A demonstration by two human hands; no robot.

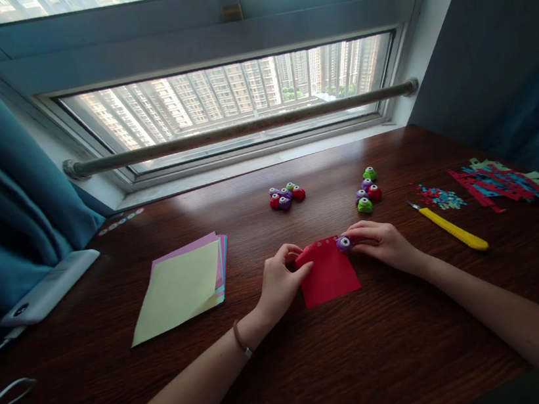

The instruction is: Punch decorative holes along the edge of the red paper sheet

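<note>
left hand [280,280] pinches red paper [329,275], flat, edge windowward | right hand [380,242] grips purple punch [343,242]

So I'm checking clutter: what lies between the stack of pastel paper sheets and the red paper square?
In the head view, only the left hand lies between the pastel paper stack and the red paper square; otherwise bare wooden table.
</note>
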